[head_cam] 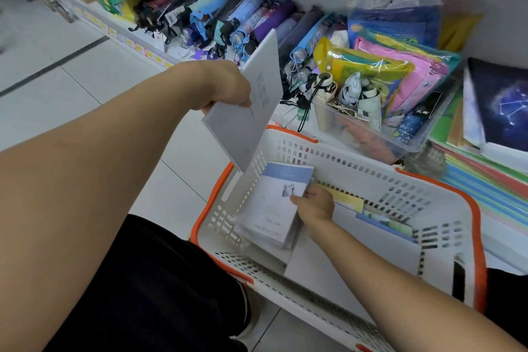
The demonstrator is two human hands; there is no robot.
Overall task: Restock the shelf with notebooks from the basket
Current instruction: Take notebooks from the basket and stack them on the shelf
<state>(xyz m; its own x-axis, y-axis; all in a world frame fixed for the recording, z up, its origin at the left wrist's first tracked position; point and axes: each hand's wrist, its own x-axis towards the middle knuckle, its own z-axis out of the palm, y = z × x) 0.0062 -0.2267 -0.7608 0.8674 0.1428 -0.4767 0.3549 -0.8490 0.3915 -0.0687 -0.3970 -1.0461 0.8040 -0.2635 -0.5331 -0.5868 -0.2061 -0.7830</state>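
Shop floor: basket [371, 174], left hand [225, 86] holding one notebook [245, 111].

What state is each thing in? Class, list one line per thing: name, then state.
left hand: holds the pale notebook
pale notebook: lifted above the basket, tilted
right hand: grips the blue-topped notebook
blue-topped notebook: in the basket
basket: on the floor, holding notebooks
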